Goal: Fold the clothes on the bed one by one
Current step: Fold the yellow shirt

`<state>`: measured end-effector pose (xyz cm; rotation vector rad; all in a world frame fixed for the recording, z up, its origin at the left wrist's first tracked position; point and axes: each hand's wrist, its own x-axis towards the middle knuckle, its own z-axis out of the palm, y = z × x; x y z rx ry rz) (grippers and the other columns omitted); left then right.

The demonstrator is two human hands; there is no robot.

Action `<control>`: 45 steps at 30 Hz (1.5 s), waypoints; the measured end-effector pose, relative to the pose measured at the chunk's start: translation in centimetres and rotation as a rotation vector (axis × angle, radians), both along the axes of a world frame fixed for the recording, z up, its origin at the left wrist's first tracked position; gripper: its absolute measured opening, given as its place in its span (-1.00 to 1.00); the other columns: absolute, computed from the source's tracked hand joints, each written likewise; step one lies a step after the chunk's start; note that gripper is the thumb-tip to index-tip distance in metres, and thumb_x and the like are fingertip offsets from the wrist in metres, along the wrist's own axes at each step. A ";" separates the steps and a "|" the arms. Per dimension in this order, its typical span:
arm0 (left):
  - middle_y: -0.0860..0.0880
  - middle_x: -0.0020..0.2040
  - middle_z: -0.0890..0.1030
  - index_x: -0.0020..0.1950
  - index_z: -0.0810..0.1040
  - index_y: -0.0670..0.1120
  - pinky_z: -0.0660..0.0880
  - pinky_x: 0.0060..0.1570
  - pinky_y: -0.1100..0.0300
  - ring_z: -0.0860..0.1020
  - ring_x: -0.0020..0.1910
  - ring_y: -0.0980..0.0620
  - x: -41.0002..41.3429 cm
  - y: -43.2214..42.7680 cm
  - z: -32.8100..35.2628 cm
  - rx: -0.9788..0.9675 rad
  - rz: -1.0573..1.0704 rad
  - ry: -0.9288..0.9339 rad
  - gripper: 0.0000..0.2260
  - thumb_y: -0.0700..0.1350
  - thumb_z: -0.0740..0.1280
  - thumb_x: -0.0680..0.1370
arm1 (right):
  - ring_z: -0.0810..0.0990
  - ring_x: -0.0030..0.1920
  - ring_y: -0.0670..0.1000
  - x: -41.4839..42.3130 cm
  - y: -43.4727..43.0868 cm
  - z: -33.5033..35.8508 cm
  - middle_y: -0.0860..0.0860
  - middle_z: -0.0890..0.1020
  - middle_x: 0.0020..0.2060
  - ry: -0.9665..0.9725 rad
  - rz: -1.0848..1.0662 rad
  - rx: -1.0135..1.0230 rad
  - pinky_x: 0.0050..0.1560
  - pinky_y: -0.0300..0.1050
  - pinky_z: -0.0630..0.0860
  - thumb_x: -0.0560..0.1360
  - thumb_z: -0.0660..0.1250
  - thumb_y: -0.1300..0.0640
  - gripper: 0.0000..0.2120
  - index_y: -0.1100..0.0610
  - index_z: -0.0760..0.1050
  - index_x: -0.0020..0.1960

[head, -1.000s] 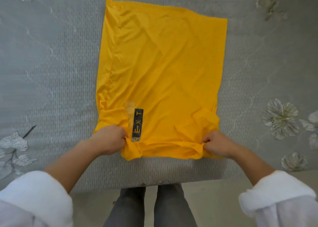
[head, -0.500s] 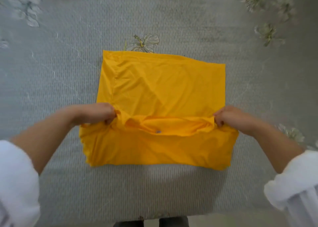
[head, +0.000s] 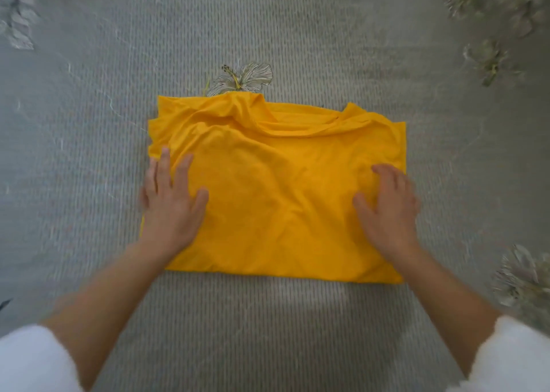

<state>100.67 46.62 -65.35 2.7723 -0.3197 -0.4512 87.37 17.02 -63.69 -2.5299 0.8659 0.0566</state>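
The shirt [head: 276, 189] lies folded in half on the bed [head: 89, 153], both the left hand [head: 171, 204] and right hand [head: 387, 210] flat and open on it, though its far edge is wrinkled and probably needs smoothing.

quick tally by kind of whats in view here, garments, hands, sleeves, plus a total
yellow garment: 1
hands: 2 (left hand, right hand, both resting on the garment)
white sleeves: 2 (left sleeve, right sleeve)
total: 5
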 end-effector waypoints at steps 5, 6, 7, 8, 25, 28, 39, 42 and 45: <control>-0.09 0.57 -0.07 0.56 -0.05 0.16 0.02 0.36 -0.37 -0.04 0.52 -0.23 -6.6 3.3 -3.0 0.188 0.030 0.055 -0.38 0.32 -0.12 0.52 | -0.15 0.55 0.04 -6.0 0.2 -3.5 -0.04 -0.09 0.56 0.310 0.195 -0.148 0.45 0.22 -0.12 0.51 -0.23 -0.30 -0.33 -0.08 -0.12 0.56; -0.10 0.57 -0.08 0.56 -0.09 0.16 0.01 0.36 -0.38 -0.05 0.52 -0.24 -6.8 3.5 -3.0 0.202 0.043 0.060 -0.38 0.31 -0.12 0.53 | -0.19 0.55 0.03 -6.5 -0.1 -3.6 -0.07 -0.13 0.56 0.330 0.136 -0.134 0.45 0.23 -0.16 0.50 -0.27 -0.32 -0.31 -0.08 -0.16 0.56; -0.12 0.57 -0.09 0.56 -0.09 0.14 -0.01 0.35 -0.39 -0.05 0.52 -0.25 -6.9 3.4 -2.8 0.205 0.069 0.062 -0.38 0.30 -0.12 0.53 | -0.18 0.55 0.04 -6.5 -0.2 -3.5 -0.06 -0.12 0.56 0.317 0.080 -0.117 0.45 0.24 -0.16 0.49 -0.28 -0.32 -0.29 -0.04 -0.15 0.57; -0.16 0.57 -0.08 0.57 -0.03 0.09 -0.02 0.35 -0.40 -0.06 0.51 -0.26 -6.8 3.0 -2.6 0.194 0.101 0.049 -0.37 0.27 -0.10 0.52 | -0.14 0.54 0.05 -6.2 -0.1 -3.2 -0.03 -0.07 0.57 0.280 0.037 -0.104 0.45 0.23 -0.13 0.49 -0.25 -0.30 -0.27 0.03 -0.08 0.57; -0.07 0.47 0.22 0.51 0.20 0.10 0.08 0.37 -0.16 0.13 0.44 -0.13 7.9 -12.0 -1.2 -0.047 0.033 -0.119 -0.54 0.01 0.15 0.60 | 0.03 0.54 0.09 10.4 -3.5 -2.3 0.06 0.11 0.55 0.013 0.371 -0.181 0.45 0.10 0.01 0.58 0.09 0.01 -0.46 0.06 0.13 0.54; -0.09 0.56 0.00 0.55 0.05 0.15 -0.14 0.44 -0.21 -0.09 0.53 -0.15 6.1 -11.5 -2.8 0.074 -0.049 -0.059 -0.53 0.10 0.04 0.63 | -0.14 0.56 0.05 8.4 -4.1 -3.3 -0.01 -0.05 0.57 0.151 0.505 -0.185 0.47 0.15 -0.14 0.53 -0.10 -0.13 -0.41 -0.08 0.00 0.56; -0.12 0.31 0.44 0.37 0.40 -0.02 0.32 0.11 -0.02 0.42 0.20 -0.12 -14.2 -19.4 -1.9 -0.237 -0.383 -0.105 -0.52 0.11 0.19 0.48 | 0.44 0.09 0.01 4.8 -12.1 -2.5 0.11 0.44 0.14 -0.210 -0.262 0.190 0.10 -0.14 0.37 0.55 0.22 0.09 -0.72 0.20 0.43 0.21; -0.04 0.00 0.48 0.09 0.43 -0.02 0.47 -0.25 0.11 0.51 -0.10 -0.06 -18.5 -22.8 -0.6 -0.293 -0.327 0.020 -0.64 0.14 0.23 0.39 | 0.48 -0.05 -0.01 4.9 -12.8 -2.1 0.04 0.52 -0.07 -0.169 -0.376 0.318 -0.07 -0.09 0.40 0.51 0.28 0.06 -0.78 0.16 0.46 0.08; -0.02 -0.16 0.44 -0.11 0.35 0.01 0.38 -0.44 0.11 0.45 -0.22 -0.03 -19.9 -25.2 0.2 -0.140 -0.256 0.160 -0.58 0.27 0.29 0.24 | 0.51 -0.01 0.01 5.4 -12.2 -1.3 0.04 0.52 0.02 -0.056 -0.316 0.385 -0.07 -0.08 0.44 0.47 0.38 -0.09 -0.56 0.18 0.43 0.20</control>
